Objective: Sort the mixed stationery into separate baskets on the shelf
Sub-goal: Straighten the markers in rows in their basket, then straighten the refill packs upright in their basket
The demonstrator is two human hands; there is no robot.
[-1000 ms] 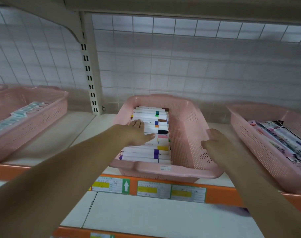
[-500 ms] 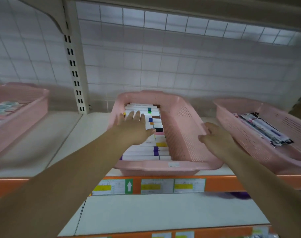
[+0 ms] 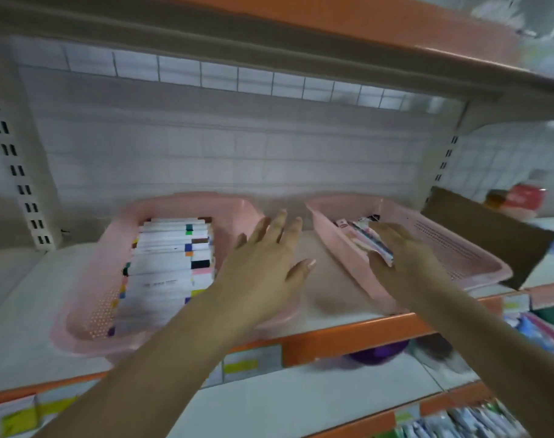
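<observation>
Two pink baskets stand side by side on the white shelf. The left basket (image 3: pixel 89 298) holds a neat row of white boxes (image 3: pixel 168 263) with coloured ends. My left hand (image 3: pixel 266 257) hovers with spread, straight fingers over that basket's right rim and holds nothing. The right basket (image 3: pixel 459 248) is tilted and contains printed packets (image 3: pixel 361 232). My right hand (image 3: pixel 405 254) is inside it, fingers over the packets and thumb under a packet's near end, gripping them. The picture is blurred by motion.
A brown cardboard piece (image 3: pixel 487 235) leans behind the right basket. The shelf's orange front edge (image 3: pixel 348 339) carries price labels. A purple object (image 3: pixel 377 352) and packaged goods (image 3: pixel 459 418) lie on lower shelves. Another shelf (image 3: pixel 301 26) hangs close overhead.
The view swung right. My left hand lifted off the boxes and moved to the basket's right rim. My right hand left that basket's rim and went into the right basket onto the packets.
</observation>
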